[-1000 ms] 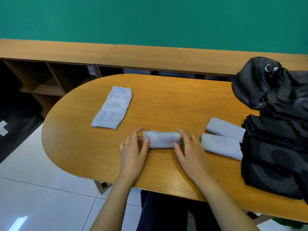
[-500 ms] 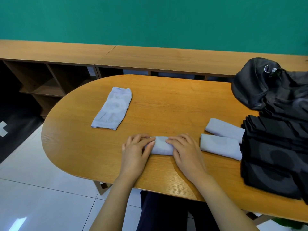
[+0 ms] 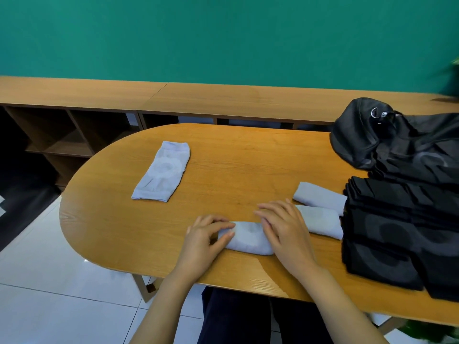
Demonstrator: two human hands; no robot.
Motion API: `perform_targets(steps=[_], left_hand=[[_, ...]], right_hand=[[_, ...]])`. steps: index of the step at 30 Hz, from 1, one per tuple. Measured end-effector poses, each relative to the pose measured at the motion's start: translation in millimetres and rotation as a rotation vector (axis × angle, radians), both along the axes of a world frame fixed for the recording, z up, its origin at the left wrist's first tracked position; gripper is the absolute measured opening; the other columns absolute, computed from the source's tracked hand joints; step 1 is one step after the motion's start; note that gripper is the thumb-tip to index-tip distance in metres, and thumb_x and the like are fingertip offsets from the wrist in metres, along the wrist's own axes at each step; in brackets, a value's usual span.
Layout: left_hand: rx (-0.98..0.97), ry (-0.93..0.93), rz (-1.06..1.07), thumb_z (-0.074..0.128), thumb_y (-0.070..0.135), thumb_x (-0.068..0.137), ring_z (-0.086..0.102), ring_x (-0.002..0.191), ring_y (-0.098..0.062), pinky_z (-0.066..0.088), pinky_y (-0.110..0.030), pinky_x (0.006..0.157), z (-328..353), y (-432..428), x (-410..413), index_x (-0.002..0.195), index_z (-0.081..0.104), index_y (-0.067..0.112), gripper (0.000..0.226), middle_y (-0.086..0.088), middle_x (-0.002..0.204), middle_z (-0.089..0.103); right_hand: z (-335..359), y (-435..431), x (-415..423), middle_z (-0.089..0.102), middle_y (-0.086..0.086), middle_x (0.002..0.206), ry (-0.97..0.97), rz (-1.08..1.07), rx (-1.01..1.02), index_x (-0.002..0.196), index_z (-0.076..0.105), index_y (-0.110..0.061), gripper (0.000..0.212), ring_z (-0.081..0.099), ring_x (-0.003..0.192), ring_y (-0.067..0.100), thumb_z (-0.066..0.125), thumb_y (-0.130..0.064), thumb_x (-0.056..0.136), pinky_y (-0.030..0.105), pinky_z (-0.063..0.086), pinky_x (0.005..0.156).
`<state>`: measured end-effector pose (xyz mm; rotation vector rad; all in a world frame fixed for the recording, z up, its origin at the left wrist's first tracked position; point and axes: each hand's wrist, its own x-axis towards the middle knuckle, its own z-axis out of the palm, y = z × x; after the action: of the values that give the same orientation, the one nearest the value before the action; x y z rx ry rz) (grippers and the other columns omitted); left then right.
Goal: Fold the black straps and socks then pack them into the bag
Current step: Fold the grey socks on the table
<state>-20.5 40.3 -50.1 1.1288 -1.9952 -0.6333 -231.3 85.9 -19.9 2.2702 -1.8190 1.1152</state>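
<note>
Left hand and right hand partly cover the rolled sock.

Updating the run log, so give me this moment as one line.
left hand: grips sock roll | right hand: flat on roll | done: rolled socks, black straps | waiting: flat sock | bag: far right

Smooth grained wood table, soft matt knit socks, faintly shiny black fabric bag, glossy floor tiles

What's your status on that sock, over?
Left hand pinches rolled sock, right hand presses it. Two finished rolls beside black straps; flat sock waiting. Nothing blocking.
</note>
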Motion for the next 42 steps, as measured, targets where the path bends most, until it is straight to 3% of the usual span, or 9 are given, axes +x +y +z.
perform_targets(steps=[5, 11, 17, 21, 24, 28, 35, 39, 42], left_hand=[[-0.093, -0.096, -0.062, 0.052, 0.058, 0.086, 0.043, 0.107, 0.007, 0.029, -0.022, 0.089, 7, 27, -29, 0.106, 0.07, 0.037, 0.034, 0.028, 0.106, 0.056], [-0.23, -0.259, -0.085, 0.053, 0.053, 0.085, 0.051, 0.099, -0.009, 0.028, -0.03, 0.075, 9, 44, -98, 0.101, 0.069, 0.033, 0.03, 0.016, 0.101, 0.06], [-0.367, -0.365, 0.061, 0.047, 0.048, 0.084, 0.05, 0.091, -0.011, 0.038, -0.029, 0.07, 7, 43, -131, 0.093, 0.068, 0.031, 0.029, 0.012, 0.094, 0.062], [-0.326, -0.415, 0.082, 0.045, 0.048, 0.085, 0.055, 0.085, -0.015, 0.038, -0.033, 0.069, 7, 36, -136, 0.09, 0.067, 0.03, 0.029, 0.012, 0.088, 0.062], [-0.303, -0.432, 0.055, 0.043, 0.049, 0.086, 0.056, 0.084, -0.016, 0.036, -0.031, 0.068, 11, 34, -139, 0.092, 0.067, 0.029, 0.031, 0.012, 0.088, 0.061], [-0.266, -0.379, 0.061, 0.037, 0.052, 0.092, 0.052, 0.095, -0.016, 0.028, -0.032, 0.074, 16, 22, -126, 0.102, 0.067, 0.029, 0.04, 0.01, 0.1, 0.063], [-0.109, -0.418, 0.302, 0.038, 0.043, 0.101, 0.044, 0.119, -0.018, 0.033, -0.037, 0.094, 27, -25, -40, 0.124, 0.061, 0.022, 0.038, 0.004, 0.128, 0.056], [0.081, -0.519, 0.557, 0.036, 0.048, 0.1, 0.026, 0.14, -0.03, 0.023, -0.048, 0.11, 16, -56, 23, 0.137, 0.048, 0.016, 0.05, -0.01, 0.153, 0.033], [0.215, -0.601, 0.585, 0.027, 0.057, 0.099, 0.007, 0.147, -0.031, 0.006, -0.057, 0.116, 9, -72, 63, 0.147, 0.031, 0.018, 0.062, -0.009, 0.16, 0.015]], right_hand=[[21, 20, -50, 0.065, -0.005, 0.116, 0.022, -0.153, -0.078, 0.112, 0.07, -0.017, 0.03, 0.053, 0.115, 0.02, 0.044, -0.023, 0.098, 0.046, 0.038, 0.106], [30, 36, -95, 0.066, -0.003, 0.116, 0.125, -0.327, -0.029, 0.108, 0.071, -0.019, 0.02, 0.051, 0.12, 0.022, 0.058, -0.01, 0.094, 0.047, 0.026, 0.116], [29, 48, -115, 0.066, -0.005, 0.118, 0.149, -0.368, 0.09, 0.107, 0.071, -0.023, 0.018, 0.047, 0.127, 0.019, 0.06, -0.018, 0.094, 0.043, 0.013, 0.119], [23, 52, -115, 0.065, -0.01, 0.12, 0.237, -0.31, 0.148, 0.109, 0.07, -0.028, 0.019, 0.045, 0.127, 0.015, 0.059, -0.034, 0.095, 0.042, 0.005, 0.12], [22, 51, -109, 0.065, -0.01, 0.12, 0.284, -0.3, 0.177, 0.11, 0.07, -0.028, 0.022, 0.048, 0.126, 0.017, 0.066, -0.035, 0.089, 0.043, 0.003, 0.119], [24, 41, -100, 0.065, -0.009, 0.121, 0.287, -0.28, 0.181, 0.111, 0.069, -0.027, 0.024, 0.049, 0.126, 0.019, 0.068, -0.032, 0.088, 0.044, 0.008, 0.118], [28, 5, -58, 0.059, -0.009, 0.13, 0.254, -0.155, 0.186, 0.122, 0.065, -0.026, 0.028, 0.042, 0.134, 0.019, 0.059, -0.033, 0.096, 0.041, 0.003, 0.12], [28, -14, -25, 0.059, -0.009, 0.13, 0.23, -0.055, 0.163, 0.125, 0.062, -0.026, 0.03, 0.041, 0.134, 0.018, 0.058, -0.034, 0.096, 0.041, 0.004, 0.12], [23, -23, -4, 0.065, -0.007, 0.12, 0.235, 0.004, 0.135, 0.119, 0.065, -0.024, 0.029, 0.051, 0.125, 0.022, 0.065, -0.028, 0.091, 0.047, 0.015, 0.118]])
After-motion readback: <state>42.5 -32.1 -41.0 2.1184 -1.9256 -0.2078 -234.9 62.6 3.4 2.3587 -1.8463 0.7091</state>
